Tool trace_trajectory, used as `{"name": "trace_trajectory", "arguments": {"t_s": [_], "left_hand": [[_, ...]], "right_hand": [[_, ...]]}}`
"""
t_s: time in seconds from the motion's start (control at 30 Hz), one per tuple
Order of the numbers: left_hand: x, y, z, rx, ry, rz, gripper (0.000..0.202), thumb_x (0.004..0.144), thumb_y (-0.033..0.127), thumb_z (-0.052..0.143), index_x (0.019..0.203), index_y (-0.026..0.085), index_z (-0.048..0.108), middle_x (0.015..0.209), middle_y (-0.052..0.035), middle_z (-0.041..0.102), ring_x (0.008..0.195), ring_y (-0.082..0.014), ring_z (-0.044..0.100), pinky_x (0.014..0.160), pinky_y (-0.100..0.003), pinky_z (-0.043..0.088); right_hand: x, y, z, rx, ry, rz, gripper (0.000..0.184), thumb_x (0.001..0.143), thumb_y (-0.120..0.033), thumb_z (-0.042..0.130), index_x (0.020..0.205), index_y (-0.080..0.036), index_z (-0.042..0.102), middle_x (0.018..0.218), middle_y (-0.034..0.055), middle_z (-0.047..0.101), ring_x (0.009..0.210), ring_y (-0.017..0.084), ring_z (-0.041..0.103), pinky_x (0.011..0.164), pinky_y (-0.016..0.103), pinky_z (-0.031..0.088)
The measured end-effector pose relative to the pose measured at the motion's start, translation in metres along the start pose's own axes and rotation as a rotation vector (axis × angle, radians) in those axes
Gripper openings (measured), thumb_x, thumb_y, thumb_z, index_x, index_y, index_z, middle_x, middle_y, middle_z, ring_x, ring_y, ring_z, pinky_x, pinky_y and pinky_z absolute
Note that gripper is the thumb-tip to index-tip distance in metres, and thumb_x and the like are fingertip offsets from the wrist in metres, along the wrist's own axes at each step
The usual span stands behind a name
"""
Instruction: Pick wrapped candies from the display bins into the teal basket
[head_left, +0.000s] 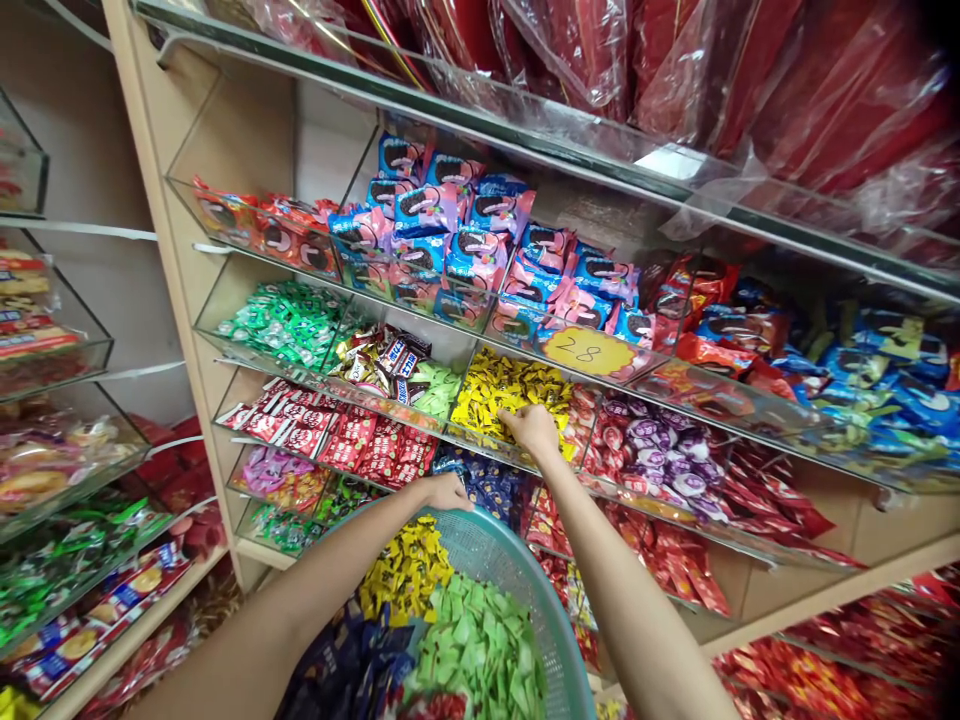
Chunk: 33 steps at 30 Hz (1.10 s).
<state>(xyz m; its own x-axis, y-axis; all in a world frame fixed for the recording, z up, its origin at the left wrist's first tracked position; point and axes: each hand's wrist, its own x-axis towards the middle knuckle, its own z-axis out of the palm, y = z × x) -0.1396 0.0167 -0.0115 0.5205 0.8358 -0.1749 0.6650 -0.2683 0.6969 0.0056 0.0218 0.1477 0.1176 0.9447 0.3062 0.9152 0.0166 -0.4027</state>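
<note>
My left hand (pixel 448 492) is closed over the far rim of a teal plastic basket (pixel 551 590). Inside the basket lie yellow-wrapped candies (pixel 405 570), light green packets (pixel 484 640) and dark blue packets (pixel 345 665), with a bit of red at the bottom. My right hand (pixel 534 432) reaches into a clear shelf bin of yellow-wrapped candies (pixel 517 385). Its fingers are bent and pinched among these candies; the fingertips are partly hidden. The wrist passes above the bin's front lip.
Clear dividers and front lips (pixel 420 425) edge the tiered bins. Around the yellow bin are chocolate bars (pixel 401 355), green candies (pixel 289 320), purple candies (pixel 671 445) and blue-pink packs (pixel 427 210). A yellow price tag (pixel 592 350) hangs above; a glass shelf (pixel 480 95) juts out higher up.
</note>
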Motion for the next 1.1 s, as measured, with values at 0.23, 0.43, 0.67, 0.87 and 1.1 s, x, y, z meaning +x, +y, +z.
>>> {"name": "trace_trajectory", "arguments": {"t_s": [0.23,0.43,0.67,0.87,1.1], "left_hand": [[0.003,-0.002,0.0,-0.009,-0.008,0.022,0.033,0.063,0.043,0.057,0.077,0.016,0.07,0.069,0.002,0.064,0.061,-0.0091,0.05,0.053,-0.016,0.033],[0.004,-0.002,0.0,0.028,-0.038,0.046,0.031,0.066,0.039,0.055,0.082,0.017,0.069,0.072,0.0029,0.065,0.061,-0.0087,0.049,0.053,-0.016,0.034],[0.002,-0.002,0.002,-0.002,-0.02,0.021,0.033,0.066,0.04,0.055,0.084,0.016,0.069,0.074,0.0014,0.065,0.063,-0.0094,0.051,0.055,-0.017,0.036],[0.003,-0.002,0.002,0.0,-0.027,-0.003,0.033,0.064,0.04,0.056,0.083,0.016,0.069,0.073,0.0014,0.064,0.061,-0.0096,0.05,0.052,-0.017,0.035],[0.008,-0.01,0.005,0.03,0.008,0.084,0.028,0.065,0.037,0.054,0.076,0.016,0.069,0.062,0.0045,0.06,0.056,-0.0069,0.044,0.05,-0.015,0.032]], "right_hand": [[-0.031,0.017,-0.037,0.321,0.139,-0.133,0.038,0.067,-0.051,0.052,0.048,-0.018,0.05,0.046,-0.0019,0.047,0.046,0.01,0.039,0.048,0.022,0.03],[-0.118,0.03,-0.009,0.582,-0.347,-0.335,0.033,0.072,-0.046,0.051,0.06,-0.016,0.055,0.053,-0.003,0.049,0.049,0.008,0.039,0.047,0.02,0.031],[-0.166,0.015,0.094,0.338,-0.499,-0.557,0.029,0.076,-0.039,0.052,0.058,-0.016,0.054,0.055,-0.0042,0.05,0.054,0.008,0.043,0.053,0.019,0.031],[-0.173,0.008,0.105,0.18,-0.408,-0.557,0.017,0.078,-0.033,0.05,0.072,-0.019,0.059,0.072,0.0001,0.056,0.068,0.013,0.052,0.058,0.021,0.035],[-0.164,0.018,0.056,0.213,-0.341,-0.563,0.016,0.08,-0.028,0.046,0.083,-0.02,0.06,0.076,0.0025,0.059,0.074,0.015,0.054,0.066,0.023,0.039]]}}
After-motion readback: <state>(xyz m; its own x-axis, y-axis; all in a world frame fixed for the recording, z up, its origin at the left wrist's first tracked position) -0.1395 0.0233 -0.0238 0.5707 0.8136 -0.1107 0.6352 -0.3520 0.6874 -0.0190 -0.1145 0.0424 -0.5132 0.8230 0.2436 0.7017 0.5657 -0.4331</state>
